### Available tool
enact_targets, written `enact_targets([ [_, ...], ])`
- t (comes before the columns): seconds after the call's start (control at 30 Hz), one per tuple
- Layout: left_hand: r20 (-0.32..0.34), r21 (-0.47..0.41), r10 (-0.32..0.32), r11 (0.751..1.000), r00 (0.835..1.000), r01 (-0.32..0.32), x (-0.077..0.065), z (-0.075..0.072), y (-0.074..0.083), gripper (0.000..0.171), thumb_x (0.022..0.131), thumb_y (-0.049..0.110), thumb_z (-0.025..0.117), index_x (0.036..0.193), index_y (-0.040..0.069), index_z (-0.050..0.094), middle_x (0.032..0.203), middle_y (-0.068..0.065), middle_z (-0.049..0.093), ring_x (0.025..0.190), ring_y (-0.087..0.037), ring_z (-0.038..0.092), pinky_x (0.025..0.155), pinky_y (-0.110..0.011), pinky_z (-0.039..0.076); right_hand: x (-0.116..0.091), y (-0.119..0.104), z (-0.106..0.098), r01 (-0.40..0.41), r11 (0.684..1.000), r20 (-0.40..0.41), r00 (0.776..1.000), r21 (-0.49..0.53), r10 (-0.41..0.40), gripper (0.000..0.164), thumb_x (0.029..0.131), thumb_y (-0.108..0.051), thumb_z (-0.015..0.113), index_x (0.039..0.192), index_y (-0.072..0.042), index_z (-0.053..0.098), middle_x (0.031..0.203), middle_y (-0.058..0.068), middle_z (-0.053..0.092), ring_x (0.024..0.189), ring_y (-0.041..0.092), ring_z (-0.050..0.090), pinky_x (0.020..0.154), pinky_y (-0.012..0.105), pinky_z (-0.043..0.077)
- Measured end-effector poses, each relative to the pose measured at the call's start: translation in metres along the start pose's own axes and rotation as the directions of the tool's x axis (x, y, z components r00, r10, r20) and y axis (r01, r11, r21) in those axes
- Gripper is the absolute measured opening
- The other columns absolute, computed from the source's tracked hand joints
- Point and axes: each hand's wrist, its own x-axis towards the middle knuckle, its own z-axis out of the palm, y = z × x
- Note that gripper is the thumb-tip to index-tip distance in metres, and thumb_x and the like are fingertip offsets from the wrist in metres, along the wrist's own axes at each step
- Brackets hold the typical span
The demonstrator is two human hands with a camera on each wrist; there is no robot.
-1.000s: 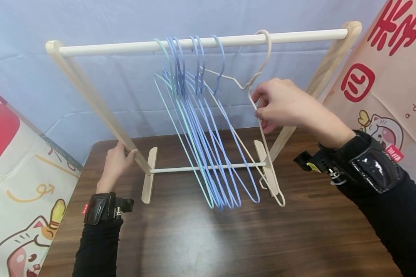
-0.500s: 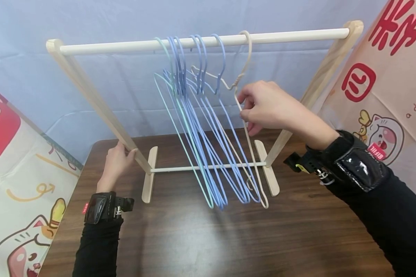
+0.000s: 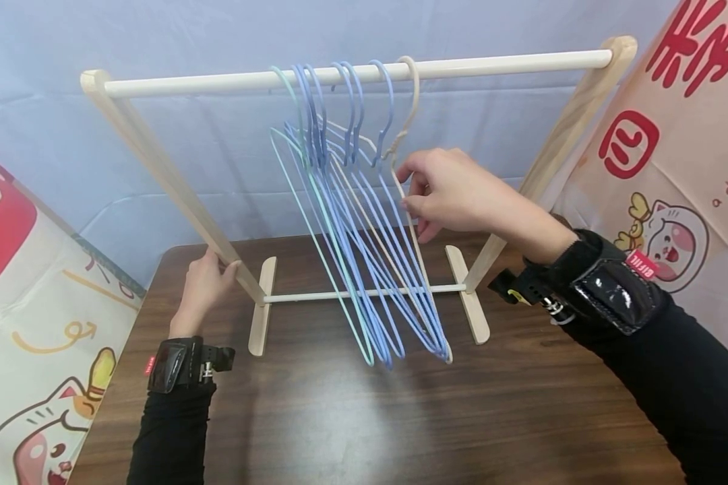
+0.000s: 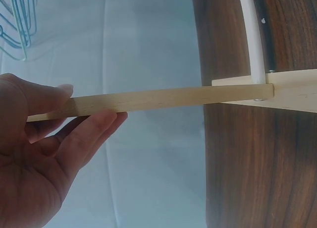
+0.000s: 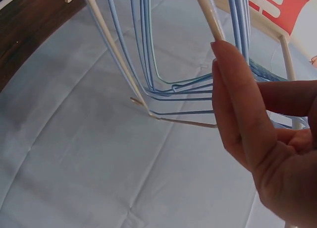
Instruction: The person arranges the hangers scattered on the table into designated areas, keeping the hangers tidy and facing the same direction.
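Note:
My left hand point(image 3: 201, 289) grips the left wooden upright point(image 3: 158, 165) of a small clothes rack, low down; in the left wrist view its thumb and fingers lie on opposite sides of the wood. A beige clothes hanger point(image 3: 415, 94) hangs by its hook from the rack's white rail point(image 3: 522, 64). My right hand point(image 3: 461, 192) pinches its right shoulder between thumb and fingers. Just left of it hang several blue hangers point(image 3: 390, 101), their lower ends bunched, with a mint green hanger point(image 3: 370, 357) at the far left. The beige hanger's lower part overlaps the nearest blue one.
The rack stands on a dark wooden table point(image 3: 340, 424), on wooden feet joined by a thin white lower bar point(image 3: 291, 296). Its right upright point(image 3: 567, 128) rises behind my right forearm. A pale blue cloth point(image 3: 206, 34) hangs behind, with printed cloths at both sides.
My right hand has slid the beige hanger leftward along the rail, up close to the blue hangers. Some blue hangers' lower ends have shifted. My left hand has stayed on the upright.

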Motion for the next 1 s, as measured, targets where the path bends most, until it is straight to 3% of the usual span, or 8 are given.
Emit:
enact_targets([
  [0.53,-0.001,0.001,-0.007,1.000,1.000,0.007,0.001,0.000,0.001,0.037,0.093,0.011,0.051,0.114,-0.017,0.043,0.092,-0.035,0.057,0.075,-0.043,0.061,0.052,-0.040,0.044,0.005,0.004,0.012,0.059,0.996,-0.012,0.998,0.070,-0.059,0.031,0.088,0.007,0.051,0.118,0.012,0.044,0.079,0.019,0.060,0.059,0.022,0.064,0.053,0.028,0.051],
  [0.8,-0.006,0.001,-0.005,1.000,1.000,0.005,0.001,0.000,0.001,0.036,0.092,0.011,0.051,0.115,-0.016,0.043,0.093,-0.035,0.057,0.077,-0.044,0.061,0.054,-0.043,0.046,0.004,0.008,0.014,0.126,0.991,-0.029,0.992,0.035,-0.125,0.030,0.089,0.005,0.051,0.117,0.011,0.046,0.075,0.015,0.062,0.056,0.021,0.064,0.051,0.026,0.051],
  [1.0,-0.010,0.004,0.000,1.000,1.000,0.000,0.001,0.001,0.001,0.036,0.092,0.011,0.051,0.114,-0.017,0.043,0.092,-0.035,0.058,0.074,-0.043,0.061,0.050,-0.039,0.043,0.001,0.012,0.014,0.128,0.990,-0.026,0.992,0.051,-0.127,0.031,0.089,0.005,0.050,0.119,0.011,0.045,0.073,0.014,0.061,0.057,0.021,0.064,0.052,0.026,0.051],
])
